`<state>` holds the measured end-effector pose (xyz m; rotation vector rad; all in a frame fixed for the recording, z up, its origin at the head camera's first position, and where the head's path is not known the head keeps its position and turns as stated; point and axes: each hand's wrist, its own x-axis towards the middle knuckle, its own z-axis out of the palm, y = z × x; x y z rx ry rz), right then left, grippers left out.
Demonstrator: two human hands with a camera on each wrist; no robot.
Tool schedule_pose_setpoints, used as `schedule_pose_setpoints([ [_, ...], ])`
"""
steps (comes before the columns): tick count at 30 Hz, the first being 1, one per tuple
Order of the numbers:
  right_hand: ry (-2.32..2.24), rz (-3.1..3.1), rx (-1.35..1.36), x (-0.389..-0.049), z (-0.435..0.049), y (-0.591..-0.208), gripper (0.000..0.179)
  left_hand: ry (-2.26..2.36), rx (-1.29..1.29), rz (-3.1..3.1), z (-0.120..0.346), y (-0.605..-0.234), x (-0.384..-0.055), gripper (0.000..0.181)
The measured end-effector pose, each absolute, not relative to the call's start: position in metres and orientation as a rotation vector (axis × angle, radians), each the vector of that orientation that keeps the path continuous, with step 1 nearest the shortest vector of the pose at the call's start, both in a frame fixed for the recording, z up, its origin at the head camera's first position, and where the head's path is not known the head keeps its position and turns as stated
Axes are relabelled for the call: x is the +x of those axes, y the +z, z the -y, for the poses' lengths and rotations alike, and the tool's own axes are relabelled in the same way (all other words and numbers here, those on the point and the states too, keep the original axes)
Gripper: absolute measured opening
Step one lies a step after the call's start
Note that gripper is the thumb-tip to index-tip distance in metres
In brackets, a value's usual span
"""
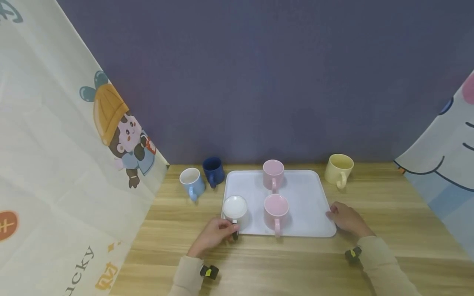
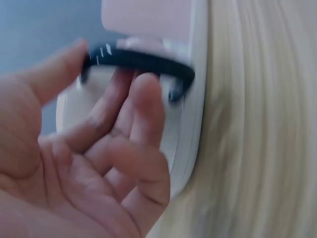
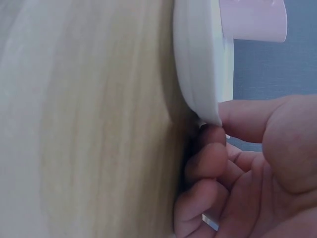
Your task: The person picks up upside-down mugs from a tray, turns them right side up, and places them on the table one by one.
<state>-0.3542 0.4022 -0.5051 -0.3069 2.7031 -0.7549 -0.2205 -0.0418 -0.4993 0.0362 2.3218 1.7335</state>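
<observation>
Left grip (image 1: 214, 235) partly hides the black handle (image 1: 235, 235).

A yellow mug (image 1: 333, 174), pale-blue mug (image 1: 197, 188) and navy mug (image 1: 219, 176) stand before a backdrop (image 1: 244, 82), probably fabric

Tray (image 1: 310, 205): white, rectangular, round-cornered — on the worktop (image 1: 289, 263), held at the right edge.
White mug (image 1: 235, 209): upright, mouth up — toward the tray's near left corner, dark handle (image 2: 138, 59) pinched.
</observation>
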Motion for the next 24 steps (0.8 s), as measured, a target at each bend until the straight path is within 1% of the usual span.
schedule_pose_setpoints([
  [9,-0.758,-2.706,-0.292,-0.353,-0.401,-0.504,0.027,1.968,-0.083,-2.169,0.03,-0.505,-0.222,0.031],
  [18,-0.77,-2.696,-0.285,-0.351,-0.401,-0.505,0.027,2.016,-0.123,-2.253,0.022,-0.508,-0.225,0.029],
  [24,-0.779,-2.69,-0.28,-0.351,-0.401,-0.503,0.028,2.024,-0.174,-2.268,0.018,-0.502,-0.229,0.03],
])
